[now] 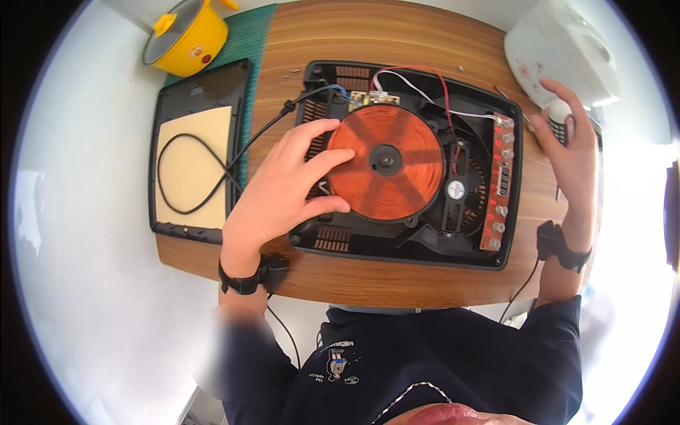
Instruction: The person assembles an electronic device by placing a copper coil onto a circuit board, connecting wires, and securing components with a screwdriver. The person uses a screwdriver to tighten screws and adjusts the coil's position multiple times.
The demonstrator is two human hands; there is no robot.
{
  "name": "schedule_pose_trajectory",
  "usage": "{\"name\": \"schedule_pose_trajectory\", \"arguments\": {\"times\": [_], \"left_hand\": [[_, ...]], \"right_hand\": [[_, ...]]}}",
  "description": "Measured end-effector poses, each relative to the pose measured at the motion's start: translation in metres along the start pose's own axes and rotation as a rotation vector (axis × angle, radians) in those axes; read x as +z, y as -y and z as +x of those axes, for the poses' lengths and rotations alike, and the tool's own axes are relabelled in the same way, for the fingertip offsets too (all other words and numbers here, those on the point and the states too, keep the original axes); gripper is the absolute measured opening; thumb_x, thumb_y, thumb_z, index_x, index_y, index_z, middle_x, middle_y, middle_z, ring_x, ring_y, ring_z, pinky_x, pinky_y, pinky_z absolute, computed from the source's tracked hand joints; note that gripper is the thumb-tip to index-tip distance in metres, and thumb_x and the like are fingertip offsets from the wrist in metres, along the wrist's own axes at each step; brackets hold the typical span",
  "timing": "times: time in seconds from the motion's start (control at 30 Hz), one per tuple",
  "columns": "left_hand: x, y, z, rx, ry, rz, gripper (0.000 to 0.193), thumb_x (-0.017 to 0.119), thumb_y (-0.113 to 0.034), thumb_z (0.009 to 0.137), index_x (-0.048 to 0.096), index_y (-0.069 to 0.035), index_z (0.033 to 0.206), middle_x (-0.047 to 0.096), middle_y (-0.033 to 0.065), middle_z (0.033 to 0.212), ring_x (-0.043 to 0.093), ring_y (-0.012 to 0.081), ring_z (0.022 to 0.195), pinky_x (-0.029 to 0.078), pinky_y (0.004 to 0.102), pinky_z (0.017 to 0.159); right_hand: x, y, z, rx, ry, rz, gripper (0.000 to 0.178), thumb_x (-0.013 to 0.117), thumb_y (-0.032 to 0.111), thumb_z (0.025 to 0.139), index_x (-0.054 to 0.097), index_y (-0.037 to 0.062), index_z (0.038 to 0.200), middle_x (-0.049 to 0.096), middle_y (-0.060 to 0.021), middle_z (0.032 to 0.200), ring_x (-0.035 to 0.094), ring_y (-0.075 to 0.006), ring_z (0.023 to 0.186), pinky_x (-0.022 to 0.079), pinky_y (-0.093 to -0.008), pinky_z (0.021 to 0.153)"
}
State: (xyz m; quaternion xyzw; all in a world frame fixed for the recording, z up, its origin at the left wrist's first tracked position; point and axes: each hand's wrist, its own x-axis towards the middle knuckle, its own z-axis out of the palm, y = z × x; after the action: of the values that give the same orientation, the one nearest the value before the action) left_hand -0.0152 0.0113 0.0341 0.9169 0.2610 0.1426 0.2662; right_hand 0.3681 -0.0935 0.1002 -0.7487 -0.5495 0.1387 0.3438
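Observation:
An induction cooker's black base [414, 251] lies opened up on the table. Inside it sits a round copper coil [407, 184], with the fan [455, 189] to its right. My left hand [283, 170] reaches over the base's left side, fingers spread and fingertips at the coil's left rim. Along the right edge runs a reddish control board [501, 180], joined by red and white wires. Beyond the base, my right hand [572, 149] has thumb and index finger apart beside a small white object with a dark dotted part [558, 117]. Contact there is unclear.
At left a black panel [202, 92] with a beige sheet lies partly on a green mat [241, 42]. A black power cord [202, 210] loops over it. A yellow pot [188, 42] stands far left, a white appliance [559, 53] far right. Tiny screws lie behind the base.

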Motion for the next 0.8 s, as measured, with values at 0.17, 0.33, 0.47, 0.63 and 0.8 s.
{"name": "schedule_pose_trajectory", "arguments": {"times": [0.17,0.33,0.47,0.63,0.8], "left_hand": [[-0.015,-0.001,-0.002,0.015,-0.056,0.067,0.057,0.085,-0.036,0.079,0.064,-0.011,0.126,0.053,0.0123,0.142,0.055,0.0372,0.126,0.049,0.0458,0.105],[-0.059,0.006,0.016,-0.257,-0.17,0.006,0.031,0.081,-0.021,0.084,0.066,-0.003,0.105,0.07,0.0105,0.098,0.069,0.0306,0.093,0.055,0.0398,0.083],[-0.076,0.069,0.066,-0.346,-0.2,0.247,0.018,0.073,-0.017,0.089,0.07,-0.004,0.1,0.073,0.0112,0.091,0.071,0.0285,0.086,0.055,0.0383,0.078],[-0.064,0.12,0.119,-0.278,0.044,0.36,0.015,0.072,-0.012,0.087,0.075,-0.004,0.099,0.076,0.013,0.094,0.073,0.0288,0.09,0.056,0.0375,0.08],[-0.058,0.125,0.13,-0.258,0.162,0.345,0.018,0.073,-0.007,0.083,0.074,-0.001,0.1,0.077,0.0138,0.092,0.074,0.0304,0.09,0.057,0.0386,0.08]], "right_hand": [[-0.009,-0.011,0.003,-0.03,-0.069,-0.082,0.043,0.07,0.01,0.096,0.064,0.0124,0.138,0.067,0.0006,0.103,0.06,-0.006,0.075,0.05,-0.0221,0.071],[-0.014,0.008,0.009,-0.107,-0.146,-0.098,0.044,0.069,0.011,0.098,0.062,0.0085,0.141,0.057,0.0051,0.088,0.049,-0.0028,0.061,0.038,-0.0181,0.052],[-0.018,0.003,0.017,-0.318,-0.23,0.04,0.045,0.069,0.016,0.099,0.06,0.0043,0.142,0.057,0.0045,0.084,0.05,-0.003,0.062,0.039,-0.0189,0.055],[-0.033,-0.005,0.022,-0.369,-0.336,0.258,0.048,0.068,0.022,0.1,0.06,-0.0016,0.141,0.057,0.0029,0.081,0.052,-0.003,0.064,0.039,-0.0187,0.057],[-0.048,-0.007,0.014,-0.213,-0.43,0.352,0.045,0.067,0.024,0.101,0.062,-0.0026,0.137,0.058,0.0009,0.077,0.053,-0.0026,0.066,0.038,-0.0182,0.059]]}}
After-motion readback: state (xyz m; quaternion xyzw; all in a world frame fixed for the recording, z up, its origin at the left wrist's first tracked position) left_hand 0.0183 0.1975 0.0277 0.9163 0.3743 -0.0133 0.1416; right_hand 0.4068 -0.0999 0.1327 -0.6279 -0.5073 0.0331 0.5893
